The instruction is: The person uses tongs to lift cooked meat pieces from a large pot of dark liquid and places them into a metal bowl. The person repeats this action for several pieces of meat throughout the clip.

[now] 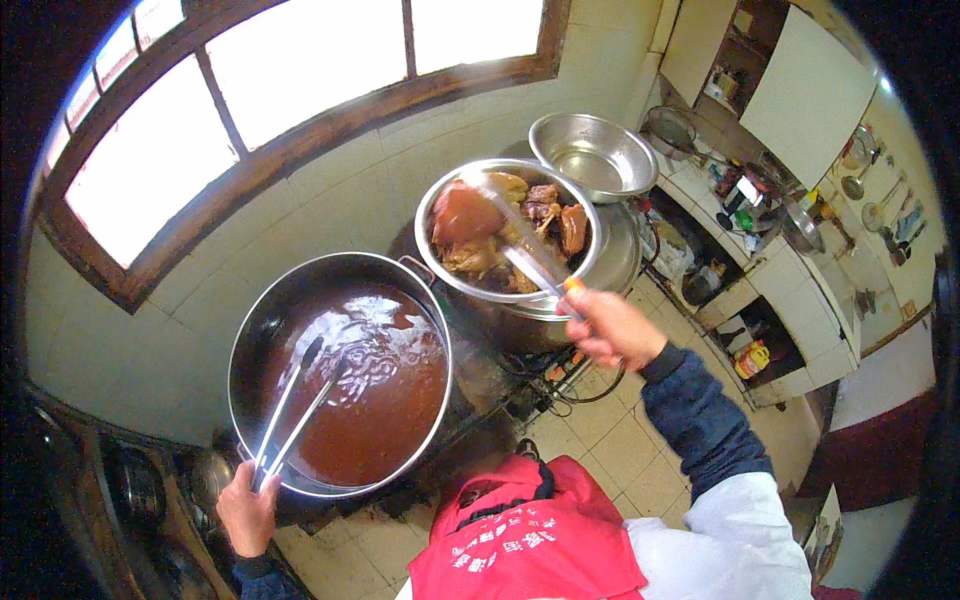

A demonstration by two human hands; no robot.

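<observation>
My left hand (247,510) grips metal tongs (296,424) near their joined end. Their dark tips are spread apart over a large pot (448,375) of reddish-brown liquid (382,405). My right hand (611,326) holds a blurred metal utensil (536,262), its type unclear, over a metal basin (589,259). Cooked meat pieces fill the basin, among them a large glossy brown piece (461,214) at the left and a smaller one (574,227) at the right. The utensil's far end lies against or over the meat; contact cannot be told.
An empty-looking steel bowl (592,157) stands behind the basin. A round metal lid (626,240) shows under the basin. Hoses (600,394) run beside the stove. A tiled counter (787,300) with pans and bottles is at right, and a window (315,67) is above the pot.
</observation>
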